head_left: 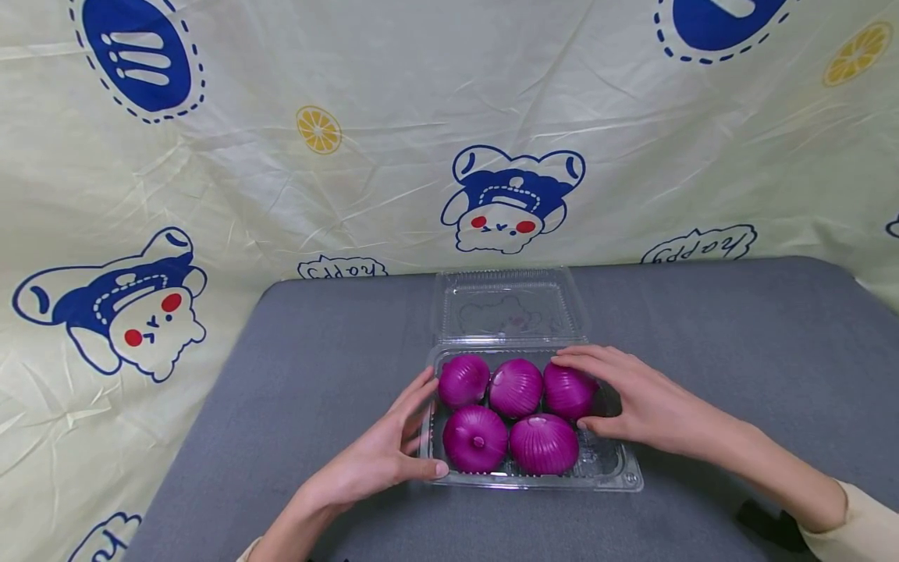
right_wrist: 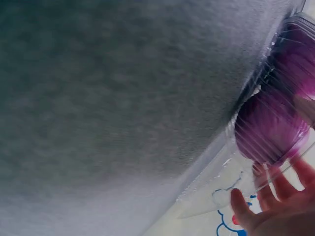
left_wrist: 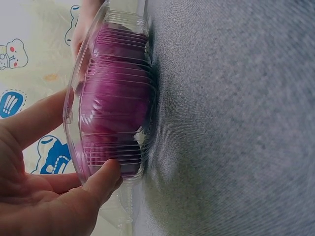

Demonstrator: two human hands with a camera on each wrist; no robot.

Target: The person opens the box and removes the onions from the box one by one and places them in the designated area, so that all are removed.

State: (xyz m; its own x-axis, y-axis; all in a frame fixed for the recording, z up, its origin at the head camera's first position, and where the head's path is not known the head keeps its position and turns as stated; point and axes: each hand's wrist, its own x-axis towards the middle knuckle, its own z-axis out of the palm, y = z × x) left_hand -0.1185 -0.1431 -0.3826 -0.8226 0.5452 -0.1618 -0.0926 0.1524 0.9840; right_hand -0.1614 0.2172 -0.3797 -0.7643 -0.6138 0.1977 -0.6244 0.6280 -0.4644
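- Clear, ribbed rectangular plastic tray (head_left: 534,484) is resting on the grey fabric-covered table (head_left: 337,336), its transparent hinged lid (head_left: 509,300) lying open behind, likely giving access from above
- Five glossy, round purple onions (head_left: 516,389) are occupying it, three along the back and two in front, leaving the front right corner showing bare plastic
- From my remote seat I'm watching the person's bare left hand (head_left: 386,453) gripping the tray's left side, thumb at the front corner, presumably stopping it from sliding
- I'm seeing the bare right hand (head_left: 635,396) grasping the back right onion (head_left: 566,394) inside the tray, fingers over its far side and thumb in front, apparently steadying it
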